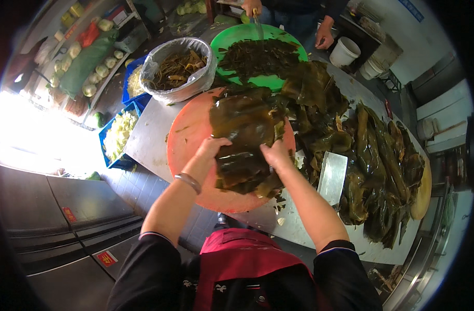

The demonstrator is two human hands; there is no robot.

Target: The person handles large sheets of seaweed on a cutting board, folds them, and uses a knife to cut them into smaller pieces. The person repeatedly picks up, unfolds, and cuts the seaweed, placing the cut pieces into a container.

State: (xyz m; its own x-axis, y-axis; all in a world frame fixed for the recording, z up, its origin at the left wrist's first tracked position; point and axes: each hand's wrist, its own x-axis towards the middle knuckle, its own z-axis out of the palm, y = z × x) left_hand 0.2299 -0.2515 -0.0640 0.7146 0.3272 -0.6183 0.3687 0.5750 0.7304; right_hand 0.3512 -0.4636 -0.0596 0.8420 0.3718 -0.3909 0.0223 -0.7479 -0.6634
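Both of my hands grip a stack of wet brown kelp sheets (242, 128) over a round orange cutting board (190, 144). My left hand (212, 148) holds the left edge, thumb on top and fingers hidden beneath. On the right edge, my right hand (276, 154) does the same. More kelp (314, 93) is heaped beyond and to the right of the board. A cleaver (332, 177) with a broad blade lies to the right of my right forearm, beside long folded kelp pieces (373, 155).
Across the metal table (151, 132), another person's hand (252, 7) holds a knife (259, 29) over cut kelp on a green board (237, 35). A plastic-lined bowl (209, 74) of kelp strips stands far left. Blue crates (124, 161) of chopped vegetables sit beside the table.
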